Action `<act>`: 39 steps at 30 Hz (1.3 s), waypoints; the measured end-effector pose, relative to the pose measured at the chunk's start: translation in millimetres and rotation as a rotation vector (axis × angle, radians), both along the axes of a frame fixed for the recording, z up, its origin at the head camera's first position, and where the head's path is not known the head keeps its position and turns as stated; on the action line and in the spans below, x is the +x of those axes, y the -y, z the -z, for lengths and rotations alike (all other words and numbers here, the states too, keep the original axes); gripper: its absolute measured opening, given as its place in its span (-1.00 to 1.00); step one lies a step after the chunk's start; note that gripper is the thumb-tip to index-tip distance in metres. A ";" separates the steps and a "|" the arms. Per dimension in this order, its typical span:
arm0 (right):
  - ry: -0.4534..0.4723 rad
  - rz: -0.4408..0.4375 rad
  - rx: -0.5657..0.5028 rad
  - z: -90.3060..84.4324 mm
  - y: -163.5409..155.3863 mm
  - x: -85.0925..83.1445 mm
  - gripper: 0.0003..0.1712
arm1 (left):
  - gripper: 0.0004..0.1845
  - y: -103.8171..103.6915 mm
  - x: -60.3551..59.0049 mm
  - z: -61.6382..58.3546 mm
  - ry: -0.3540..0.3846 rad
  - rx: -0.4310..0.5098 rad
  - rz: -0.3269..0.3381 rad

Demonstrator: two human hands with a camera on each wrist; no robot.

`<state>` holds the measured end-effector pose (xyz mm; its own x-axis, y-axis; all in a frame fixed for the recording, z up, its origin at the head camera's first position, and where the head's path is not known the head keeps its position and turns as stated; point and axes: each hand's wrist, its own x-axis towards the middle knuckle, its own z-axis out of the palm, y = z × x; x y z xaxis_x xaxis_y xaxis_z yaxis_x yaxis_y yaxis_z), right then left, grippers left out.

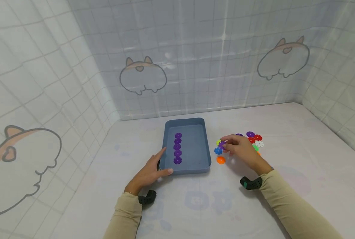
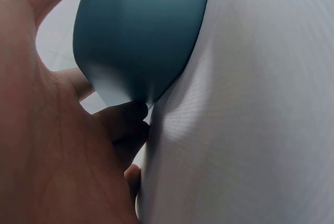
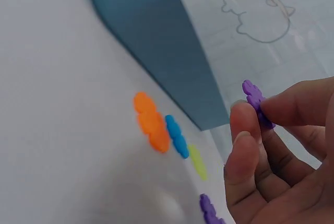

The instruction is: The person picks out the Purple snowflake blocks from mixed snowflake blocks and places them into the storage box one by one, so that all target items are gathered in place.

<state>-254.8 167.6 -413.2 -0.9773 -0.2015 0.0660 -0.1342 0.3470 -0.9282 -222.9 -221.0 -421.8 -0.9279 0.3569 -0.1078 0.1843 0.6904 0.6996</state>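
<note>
My right hand (image 1: 243, 151) pinches a purple snowflake disc (image 3: 256, 104) between thumb and fingertips, held up to the right of the tray. Around the front-left corner of a grey-blue tray (image 1: 199, 149), my left hand (image 1: 148, 171) has its thumb on the front rim and its fingers along the left wall. Inside the tray, purple snowflake discs (image 1: 177, 146) form a column towards the left side. Below my right hand lie an orange disc (image 1: 221, 160), a blue disc (image 1: 218, 151) and a yellow-green disc (image 3: 197, 162).
Beyond the right hand, a loose group holds red (image 1: 258, 137), white (image 1: 259, 144), green and purple discs (image 1: 250, 134), partly hidden by the hand. A pale cloth (image 1: 129, 142) covers the table. Tile-patterned sheets (image 1: 195, 83) with cartoon drawings enclose the back and sides.
</note>
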 end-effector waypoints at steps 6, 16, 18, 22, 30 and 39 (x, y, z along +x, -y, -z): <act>0.036 -0.011 -0.042 -9.8 -1.1 -2.7 -0.61 | 0.05 -1.1 -2.3 -1.6 0.001 -0.005 0.003; 0.098 -0.059 -0.073 -19.3 8.3 -6.7 -0.60 | 0.05 -0.4 -3.9 -1.1 -0.012 0.004 0.010; 0.105 -0.068 -0.081 -20.3 10.7 -6.8 -0.60 | 0.05 -1.0 -4.0 -0.7 -0.013 0.000 0.011; 0.128 -0.078 -0.111 -20.5 13.7 -8.7 -0.59 | 0.06 -2.7 -3.1 -2.0 -0.013 -0.006 0.013; 0.178 -0.138 -0.162 -24.0 22.5 -12.0 -0.57 | 0.06 -1.8 -1.2 -2.1 -0.005 0.001 0.003; 0.195 -0.222 -0.176 -34.4 41.3 -15.1 -0.52 | 0.05 0.2 0.3 -0.3 -0.007 0.008 0.002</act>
